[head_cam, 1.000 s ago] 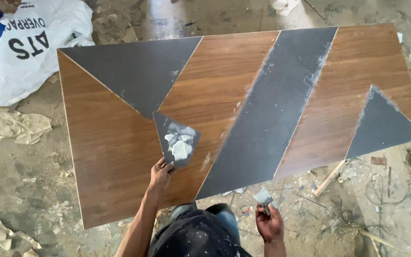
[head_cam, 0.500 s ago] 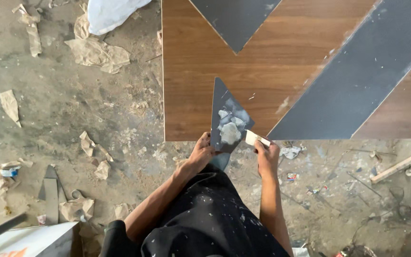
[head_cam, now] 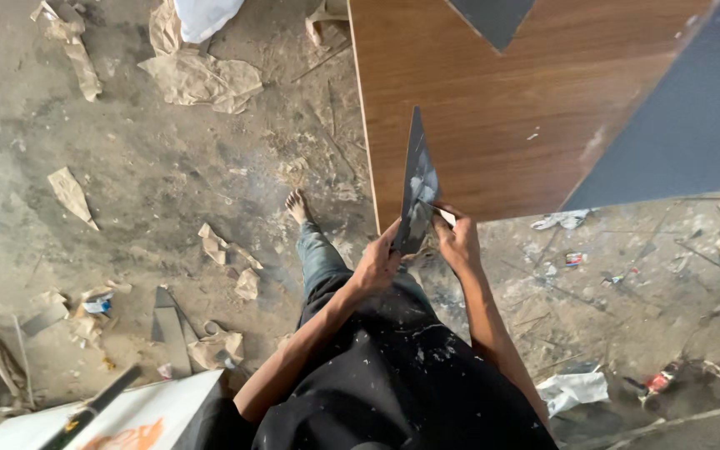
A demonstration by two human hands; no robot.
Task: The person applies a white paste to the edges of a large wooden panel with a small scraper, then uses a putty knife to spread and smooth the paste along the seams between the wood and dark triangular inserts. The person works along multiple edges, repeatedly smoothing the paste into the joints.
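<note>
Up ahead of my hands lies the big wood-grain panel (head_cam: 493, 117) with its dark grey inlaid stripes, its near-left corner sitting just beyond my fingers. Around it is the dusty concrete floor (head_cam: 152, 175), littered with torn brown paper scraps, and my bare foot (head_cam: 297, 206) is planted just left of my hands. My left hand (head_cam: 377, 264) is closed around the lower end of a dark grey triangular offcut (head_cam: 417, 187), thumb and fingers pinching it so it stands edge-up, its point rising over the panel's corner, pale putty smeared across its face. My right hand (head_cam: 458, 242) is closed too, right beside the offcut, gripping a small pale scraper (head_cam: 443, 217) whose tip touches the offcut's putty-covered face. Down and left of my hands, a white board with an orange mark (head_cam: 139, 421) lies at the frame's bottom edge. Off to the lower right, a crumpled white wrapper (head_cam: 572, 390) rests on the floor, with a small red piece of litter (head_cam: 658, 382) just beyond it.
</note>
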